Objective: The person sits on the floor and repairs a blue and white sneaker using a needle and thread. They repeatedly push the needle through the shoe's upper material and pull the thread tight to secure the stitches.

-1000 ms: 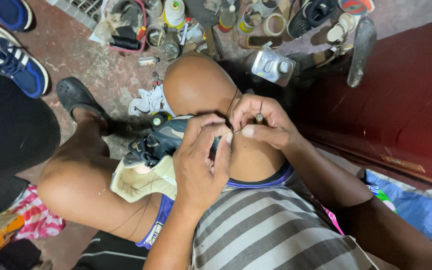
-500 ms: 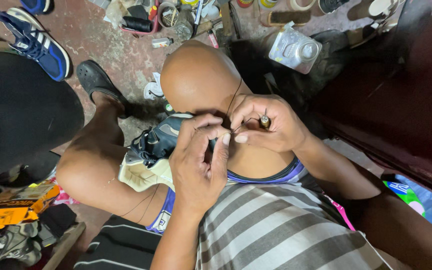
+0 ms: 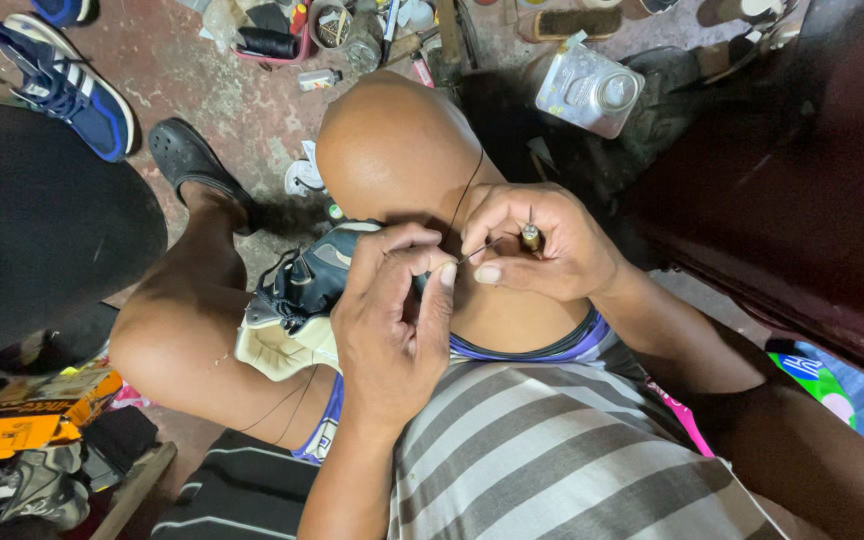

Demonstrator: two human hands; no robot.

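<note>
I am wearing a shirt point(image 3: 562, 460) with broad grey and white stripes running across my front. Below it I am wearing shorts point(image 3: 327, 425) whose hem is showing blue, purple and white bands over both thighs. My arms are showing bare from the elbow down, with no sleeves, watch or rings on my left hand point(image 3: 392, 320) or my right hand point(image 3: 542, 245). My knees and lower legs are showing bare too.

Blue sneaker point(image 3: 62, 85), black clog point(image 3: 187, 160), clear bottle point(image 3: 590, 92)
</note>
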